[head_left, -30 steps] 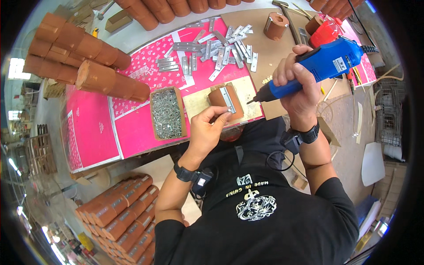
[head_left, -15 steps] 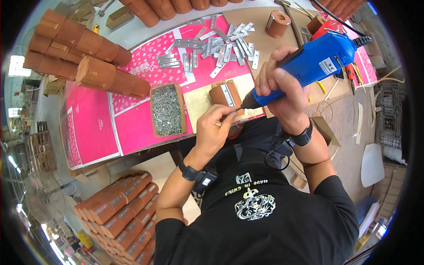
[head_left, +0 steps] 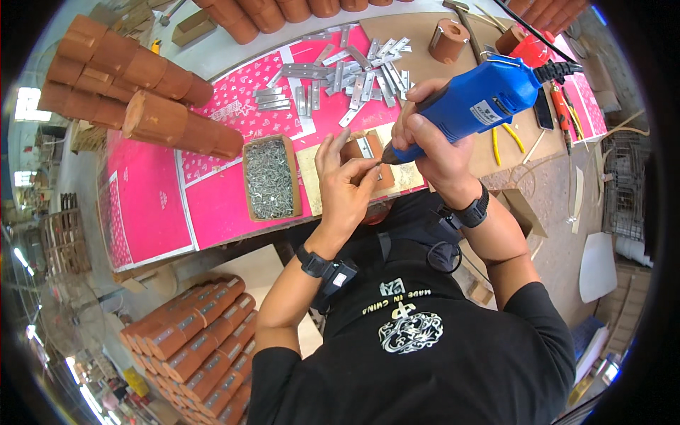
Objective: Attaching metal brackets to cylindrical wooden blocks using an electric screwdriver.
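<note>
My right hand (head_left: 443,149) is wrapped round a blue corded electric screwdriver (head_left: 471,103), its dark nose pointing down and left. At that nose, my left hand (head_left: 345,180) pinches with thumb and forefinger, the other fingers raised. Whatever lies in the pinch is too small to make out. Just behind the fingertips, a reddish-brown ridged block (head_left: 383,178) rests on a pale board (head_left: 309,168), partly covered by my left hand. Along its top runs a silver metal strip (head_left: 365,147). An open carton of loose screws (head_left: 270,177) stands left of the board.
Silver metal strips (head_left: 354,74) lie heaped at the back of the pink-covered table (head_left: 159,205). Brown cylinders (head_left: 180,127) are stacked at the left, with more (head_left: 188,333) below the table. Yellow-handled pliers (head_left: 497,145) and a hammer (head_left: 457,7) lie to the right.
The screwdriver and my right hand have shifted left and slightly down. My left hand has come a little to the right, its other fingers lifting and spreading over the block.
</note>
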The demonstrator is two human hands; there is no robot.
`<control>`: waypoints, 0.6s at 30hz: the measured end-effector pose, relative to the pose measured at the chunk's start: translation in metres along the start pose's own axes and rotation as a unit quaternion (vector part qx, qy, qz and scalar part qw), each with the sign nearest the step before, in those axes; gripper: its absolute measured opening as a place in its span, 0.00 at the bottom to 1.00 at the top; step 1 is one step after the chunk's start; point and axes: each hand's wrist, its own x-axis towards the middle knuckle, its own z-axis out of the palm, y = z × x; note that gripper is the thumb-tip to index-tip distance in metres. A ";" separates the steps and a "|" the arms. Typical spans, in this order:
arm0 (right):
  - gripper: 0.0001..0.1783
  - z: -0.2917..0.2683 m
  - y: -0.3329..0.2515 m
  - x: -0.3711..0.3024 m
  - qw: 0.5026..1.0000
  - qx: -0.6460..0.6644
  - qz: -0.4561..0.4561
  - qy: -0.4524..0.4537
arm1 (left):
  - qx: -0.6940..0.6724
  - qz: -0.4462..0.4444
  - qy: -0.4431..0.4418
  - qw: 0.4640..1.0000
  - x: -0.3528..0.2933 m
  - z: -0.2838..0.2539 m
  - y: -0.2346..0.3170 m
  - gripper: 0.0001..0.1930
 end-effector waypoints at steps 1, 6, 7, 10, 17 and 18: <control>0.15 -0.001 0.001 0.000 1.000 0.001 0.001 -0.001 | 0.014 -0.001 -0.009 1.000 0.000 0.001 -0.001 0.08; 0.16 -0.003 0.006 0.001 1.000 -0.012 0.011 -0.006 | -0.052 -0.058 -0.014 0.997 -0.005 0.008 -0.006 0.08; 0.16 -0.003 0.006 0.001 1.000 -0.011 0.013 -0.006 | -0.099 -0.079 -0.010 0.992 -0.006 0.009 -0.006 0.08; 0.15 -0.003 0.006 0.000 1.000 -0.015 0.022 -0.013 | -0.077 -0.065 -0.012 0.995 -0.007 0.009 -0.007 0.08; 0.15 -0.005 0.006 -0.001 0.999 -0.015 0.030 -0.027 | -0.021 0.011 -0.054 0.998 -0.012 0.008 -0.012 0.33; 0.15 -0.004 0.006 -0.001 0.999 -0.018 0.030 -0.027 | -0.003 0.028 -0.054 0.998 -0.014 0.011 -0.013 0.41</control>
